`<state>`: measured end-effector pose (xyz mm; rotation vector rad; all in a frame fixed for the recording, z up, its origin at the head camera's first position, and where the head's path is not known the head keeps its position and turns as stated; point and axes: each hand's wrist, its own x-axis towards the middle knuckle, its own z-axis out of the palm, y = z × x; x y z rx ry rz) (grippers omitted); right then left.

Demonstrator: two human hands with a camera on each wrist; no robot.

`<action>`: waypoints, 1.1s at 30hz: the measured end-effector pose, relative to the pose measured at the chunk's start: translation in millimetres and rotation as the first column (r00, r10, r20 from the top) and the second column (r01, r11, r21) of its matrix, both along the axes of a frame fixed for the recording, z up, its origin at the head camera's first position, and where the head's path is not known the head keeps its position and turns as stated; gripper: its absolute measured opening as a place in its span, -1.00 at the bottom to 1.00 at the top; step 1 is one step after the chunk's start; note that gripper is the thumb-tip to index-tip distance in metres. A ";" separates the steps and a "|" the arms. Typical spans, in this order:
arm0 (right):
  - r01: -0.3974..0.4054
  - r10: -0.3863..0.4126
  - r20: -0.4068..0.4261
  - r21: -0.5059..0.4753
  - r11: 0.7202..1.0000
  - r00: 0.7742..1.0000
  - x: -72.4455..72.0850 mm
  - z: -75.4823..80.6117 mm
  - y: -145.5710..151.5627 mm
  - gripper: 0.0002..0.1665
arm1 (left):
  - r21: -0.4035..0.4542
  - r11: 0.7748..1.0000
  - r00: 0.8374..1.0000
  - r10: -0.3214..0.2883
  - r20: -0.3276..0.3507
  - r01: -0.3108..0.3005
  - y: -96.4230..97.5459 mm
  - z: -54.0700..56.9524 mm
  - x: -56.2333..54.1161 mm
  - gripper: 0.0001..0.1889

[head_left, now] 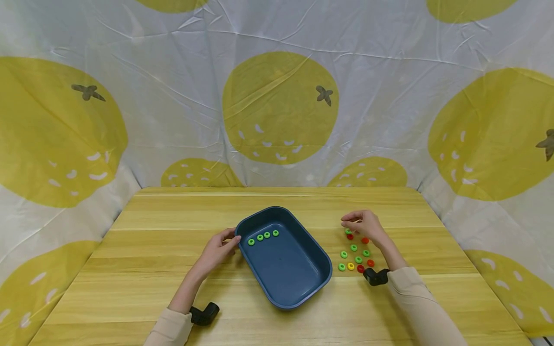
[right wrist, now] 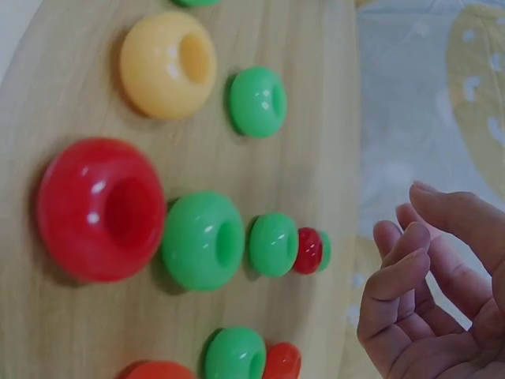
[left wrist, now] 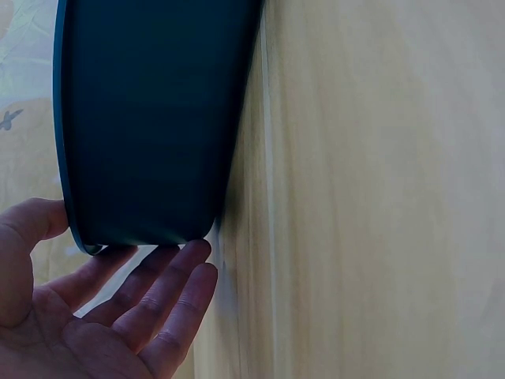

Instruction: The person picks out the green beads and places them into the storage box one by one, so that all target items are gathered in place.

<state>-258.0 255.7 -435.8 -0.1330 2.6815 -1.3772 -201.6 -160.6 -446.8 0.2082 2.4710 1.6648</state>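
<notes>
My left hand (head_left: 220, 248) holds a dark blue rectangular tray (head_left: 283, 274) at its left far corner. The thumb (left wrist: 43, 221) lies over the rim, with the fingers against the outer wall. Inside the tray, several small green rings (head_left: 267, 235) form a slanting row near the far end. To the right, my right hand (head_left: 364, 224) hovers with loosely bent fingers, nothing visible between them. Just below its fingertips lies a green ring (head_left: 348, 231), close beside a dark red ring (right wrist: 308, 251).
More glossy rings are scattered on the wooden table (head_left: 182, 283), right of the tray: a yellow ring (right wrist: 168, 65), a large-looking red ring (right wrist: 101, 210), several green rings (right wrist: 203, 240) and orange rings (head_left: 370, 263). A fruit-patterned cloth (head_left: 372, 48) hangs behind the table.
</notes>
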 end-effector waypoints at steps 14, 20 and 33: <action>0.019 -0.014 -0.050 0.106 0.994 0.999 -1.7 -15.5 8.5 -0.76 | 0.001 1.000 1.000 0.003 -0.002 -0.003 -0.5 -2.9 -0.4 -0.52; 0.034 -0.028 -0.048 0.131 0.991 0.998 -2.7 -19.1 9.0 -0.78 | 0.004 1.000 1.000 -0.001 -0.010 0.001 0.4 -0.6 0.1 -0.52; 0.026 -0.018 -0.044 0.193 0.981 0.999 -5.6 -19.6 5.3 -0.79 | 0.000 1.000 1.000 -0.001 -0.002 0.001 0.1 -0.8 -0.4 -0.52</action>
